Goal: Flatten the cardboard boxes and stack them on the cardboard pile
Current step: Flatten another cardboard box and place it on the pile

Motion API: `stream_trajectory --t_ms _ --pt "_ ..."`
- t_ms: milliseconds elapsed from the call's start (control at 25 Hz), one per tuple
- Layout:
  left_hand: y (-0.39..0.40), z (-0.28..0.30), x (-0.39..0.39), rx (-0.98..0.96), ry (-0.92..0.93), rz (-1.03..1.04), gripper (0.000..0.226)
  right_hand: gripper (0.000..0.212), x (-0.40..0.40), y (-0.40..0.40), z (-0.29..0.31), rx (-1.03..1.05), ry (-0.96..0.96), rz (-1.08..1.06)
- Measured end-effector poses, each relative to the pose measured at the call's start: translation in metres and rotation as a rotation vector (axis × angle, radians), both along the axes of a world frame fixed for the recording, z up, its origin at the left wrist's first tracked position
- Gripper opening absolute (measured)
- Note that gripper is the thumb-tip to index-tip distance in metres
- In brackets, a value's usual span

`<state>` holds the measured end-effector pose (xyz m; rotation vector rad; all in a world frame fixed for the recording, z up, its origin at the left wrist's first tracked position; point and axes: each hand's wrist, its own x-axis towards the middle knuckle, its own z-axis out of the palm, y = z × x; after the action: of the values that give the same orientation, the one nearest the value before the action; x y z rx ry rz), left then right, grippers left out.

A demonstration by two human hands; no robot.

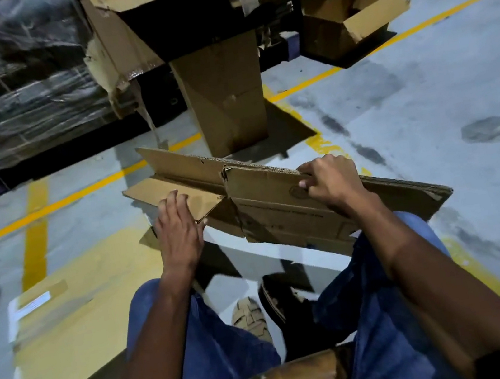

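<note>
box [276, 198]: nearly flattened, held tilted above the floor [424, 96], over the knees
right hand [327, 182]: upper edge of the box is gripped, fingers curled over it
left hand [179, 230]: a side flap is pressed by straight fingers
sheet [78, 331]: laid flat on the floor, left
open carton [355, 15]: set far right, well apart

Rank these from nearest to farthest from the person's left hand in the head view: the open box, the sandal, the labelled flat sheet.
From the left hand:
1. Sandal, below, between the knees.
2. Labelled flat sheet, on the floor, lower left.
3. Open box, upper right, far behind.
</note>
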<state>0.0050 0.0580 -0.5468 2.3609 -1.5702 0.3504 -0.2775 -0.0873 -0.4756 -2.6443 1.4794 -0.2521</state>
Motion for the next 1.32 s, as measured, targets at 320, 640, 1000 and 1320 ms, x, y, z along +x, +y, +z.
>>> stream_trajectory --t_ms 320,640,1000,1320 --pt "0.002 0.009 0.004 -0.167 -0.087 -0.104 0.09 0.034 0.01 0.036 0.014 -0.105 0.137 0.177" --pt "0.004 0.016 0.004 -0.02 -0.077 -0.192 0.058 0.031 0.011 0.031 0.009 -0.154 0.194 0.212" --pt "0.009 0.088 -0.014 -0.287 0.051 -0.171 0.033 0.032 0.006 0.069 0.039 -0.348 -0.188 0.057" --pt "0.058 0.174 -0.045 -0.542 -0.073 -0.147 0.044 0.029 -0.011 0.113 0.078 -0.527 -0.435 0.062"
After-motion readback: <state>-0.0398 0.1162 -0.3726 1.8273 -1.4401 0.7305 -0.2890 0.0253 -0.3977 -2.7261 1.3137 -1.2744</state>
